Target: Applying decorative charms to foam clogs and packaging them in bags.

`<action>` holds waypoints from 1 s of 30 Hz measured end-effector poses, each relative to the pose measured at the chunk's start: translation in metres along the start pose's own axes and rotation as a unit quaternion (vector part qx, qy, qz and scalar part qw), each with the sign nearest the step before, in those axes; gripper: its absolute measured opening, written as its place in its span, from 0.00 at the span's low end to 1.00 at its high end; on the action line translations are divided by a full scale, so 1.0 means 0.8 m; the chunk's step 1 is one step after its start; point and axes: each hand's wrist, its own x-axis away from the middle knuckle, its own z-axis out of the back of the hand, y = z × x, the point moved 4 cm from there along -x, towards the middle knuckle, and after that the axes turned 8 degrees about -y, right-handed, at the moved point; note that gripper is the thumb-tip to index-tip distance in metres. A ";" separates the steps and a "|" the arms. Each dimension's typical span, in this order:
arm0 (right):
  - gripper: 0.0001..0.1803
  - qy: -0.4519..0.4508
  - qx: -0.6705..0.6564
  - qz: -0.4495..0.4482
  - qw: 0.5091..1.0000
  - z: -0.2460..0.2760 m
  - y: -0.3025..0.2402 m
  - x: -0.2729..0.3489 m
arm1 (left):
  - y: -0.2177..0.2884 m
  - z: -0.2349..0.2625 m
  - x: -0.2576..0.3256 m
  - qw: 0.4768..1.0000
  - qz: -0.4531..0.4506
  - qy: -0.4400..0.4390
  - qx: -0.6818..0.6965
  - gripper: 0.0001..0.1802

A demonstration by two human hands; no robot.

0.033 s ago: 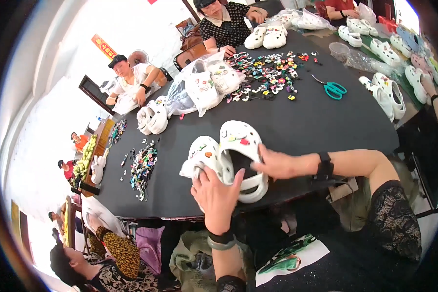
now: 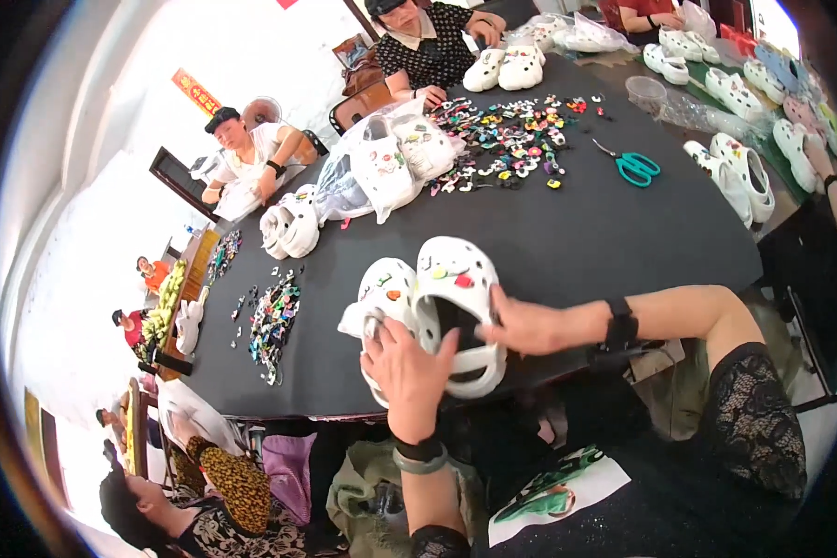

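At six o'clock on the black table (image 2: 586, 251), the left hand (image 2: 409, 363) cups the white clog pair (image 2: 437, 298) while the right hand (image 2: 521, 325) pinches one strap, best kept steady and level.

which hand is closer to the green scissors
Right. The right hand grips the white clogs on the side facing the green scissors; the left hand holds them lower, farther off.

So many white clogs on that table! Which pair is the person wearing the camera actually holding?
The pair of white clogs at the near table edge, studded with coloured charms. The left hand and right hand both grip it; the others lie untouched farther off.
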 end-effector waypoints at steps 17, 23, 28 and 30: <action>0.17 -0.149 0.342 0.228 0.899 -0.008 -0.027 0.032 | -0.049 0.039 0.024 0.950 -0.082 -0.059 0.295 0.23; 0.16 0.119 0.333 0.061 0.933 0.161 0.042 -0.031 | -0.015 0.003 0.025 0.567 0.095 -0.230 0.785 0.25; 0.13 0.479 0.268 0.036 0.835 0.241 0.206 -0.056 | 0.015 -0.049 -0.031 0.566 0.131 -0.183 0.793 0.27; 0.13 0.527 0.251 -0.019 0.811 0.259 0.231 -0.048 | 0.021 -0.050 -0.026 0.540 0.108 -0.196 0.811 0.25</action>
